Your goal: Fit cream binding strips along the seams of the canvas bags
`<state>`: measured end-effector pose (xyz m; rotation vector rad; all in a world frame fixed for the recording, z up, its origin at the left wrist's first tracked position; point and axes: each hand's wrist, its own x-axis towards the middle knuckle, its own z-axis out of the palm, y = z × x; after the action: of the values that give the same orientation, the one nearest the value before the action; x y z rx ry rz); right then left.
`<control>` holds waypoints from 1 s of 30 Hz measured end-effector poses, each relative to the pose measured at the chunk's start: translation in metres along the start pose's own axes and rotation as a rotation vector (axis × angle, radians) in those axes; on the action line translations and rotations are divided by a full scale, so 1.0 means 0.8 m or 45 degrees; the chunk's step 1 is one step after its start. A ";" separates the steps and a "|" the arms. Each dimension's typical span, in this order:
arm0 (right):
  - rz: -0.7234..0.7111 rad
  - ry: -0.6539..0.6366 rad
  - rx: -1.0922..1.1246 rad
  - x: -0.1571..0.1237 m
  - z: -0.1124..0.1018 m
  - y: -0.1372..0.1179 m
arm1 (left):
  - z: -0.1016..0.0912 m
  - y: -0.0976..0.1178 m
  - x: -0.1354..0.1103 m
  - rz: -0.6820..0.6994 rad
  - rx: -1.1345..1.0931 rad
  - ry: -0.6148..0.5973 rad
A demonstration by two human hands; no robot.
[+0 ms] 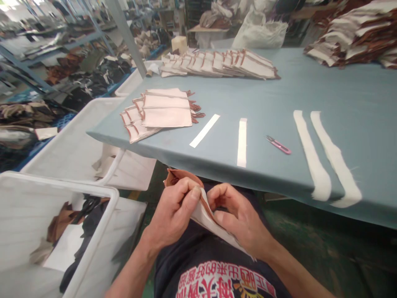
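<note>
Between my hands, in front of my lap, is a sewn fabric piece [214,223] with a white face and a brown edge and underside. My left hand [176,207] is closed on it, thumb pressed down on the brown-edged seam. On the other side, my right hand [237,213] has its fingers curled around the same piece near its edge. Part of the fabric is hidden behind both hands. Nearest on the table lie a narrow white strip [204,130], a second short strip [242,142] and pink-handled thread snips [279,145].
A blue-green table [266,99] spans the front. It bears a small stack of pale pieces [167,108], a long fanned row [217,63], a brown-and-white heap [356,35] and two long white strips [312,157]. White plastic bins [114,194] stand at left, one holding fabric scraps.
</note>
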<state>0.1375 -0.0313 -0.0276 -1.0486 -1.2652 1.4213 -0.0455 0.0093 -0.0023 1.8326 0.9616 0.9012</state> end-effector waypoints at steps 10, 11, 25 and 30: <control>-0.682 -0.272 -0.738 0.047 -0.037 -0.056 | -0.023 0.040 0.010 0.085 0.138 -0.316; -0.674 -0.316 -0.782 0.050 -0.038 -0.058 | -0.025 0.041 0.010 0.081 0.196 -0.330; -0.070 -0.705 0.047 0.061 -0.047 -0.039 | -0.036 0.045 0.030 0.089 -0.120 -0.588; 0.089 -0.729 0.166 0.063 -0.053 -0.020 | -0.027 0.038 0.032 0.062 -0.102 -0.587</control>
<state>0.1703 0.0272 -0.0169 -0.6165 -1.5137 1.9132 -0.0449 0.0288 0.0385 1.8865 0.5853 0.4998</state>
